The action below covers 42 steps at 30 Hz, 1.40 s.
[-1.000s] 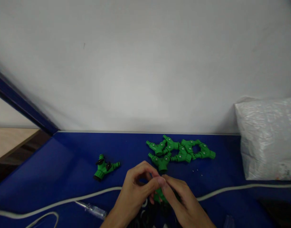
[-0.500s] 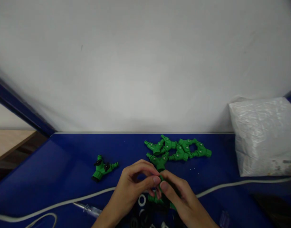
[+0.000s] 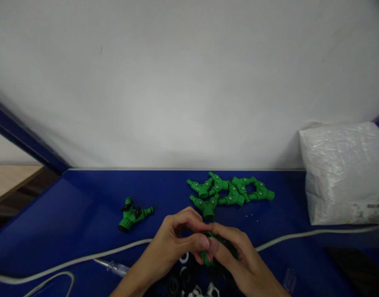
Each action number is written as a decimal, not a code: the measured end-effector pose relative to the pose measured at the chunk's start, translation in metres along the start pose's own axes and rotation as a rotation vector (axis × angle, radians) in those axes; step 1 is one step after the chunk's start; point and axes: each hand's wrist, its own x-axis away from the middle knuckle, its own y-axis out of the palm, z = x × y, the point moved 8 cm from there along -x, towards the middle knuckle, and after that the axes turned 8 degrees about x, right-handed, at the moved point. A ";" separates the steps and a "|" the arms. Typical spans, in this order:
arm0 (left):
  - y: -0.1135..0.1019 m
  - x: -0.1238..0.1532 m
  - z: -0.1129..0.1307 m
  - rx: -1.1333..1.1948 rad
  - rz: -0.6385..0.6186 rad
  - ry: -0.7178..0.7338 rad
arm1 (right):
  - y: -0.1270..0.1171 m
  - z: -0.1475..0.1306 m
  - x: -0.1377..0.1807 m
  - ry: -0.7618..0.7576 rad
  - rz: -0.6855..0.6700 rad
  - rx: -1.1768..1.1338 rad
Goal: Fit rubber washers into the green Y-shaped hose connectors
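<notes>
Low in the middle of the head view, my left hand (image 3: 180,237) and my right hand (image 3: 231,253) meet with thumbs and fingertips pressed round a green hose splitter (image 3: 207,257). Most of that part is hidden by my fingers. Just beyond my hands lies a cluster of several green Y-shaped hose splitters (image 3: 208,207). To the left, another green splitter with black levers (image 3: 129,218) rests on the blue table. Below my hands are black rings (image 3: 173,284) and a white ring (image 3: 184,258), partly covered.
A pale cable (image 3: 81,260) crosses the blue table (image 3: 93,194) behind my wrists. A clear-handled screwdriver (image 3: 115,268) lies left of my left forearm. At the right stands a white wrapped package (image 3: 344,173). A small clear purplish object (image 3: 290,280) lies near the right forearm.
My thumbs have come closer together on the green splitter, and its angle between my fingers has changed. The camera view has shifted slightly. The other parts lie as before.
</notes>
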 end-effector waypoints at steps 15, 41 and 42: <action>0.000 0.004 -0.003 0.025 0.004 -0.083 | 0.005 -0.011 0.012 -0.045 -0.065 -0.031; -0.012 0.119 0.006 -1.116 0.340 0.270 | 0.013 -0.005 -0.025 0.024 -0.159 -0.769; -0.013 0.135 -0.005 -1.173 0.332 0.293 | 0.012 -0.005 -0.025 0.038 -0.157 -0.783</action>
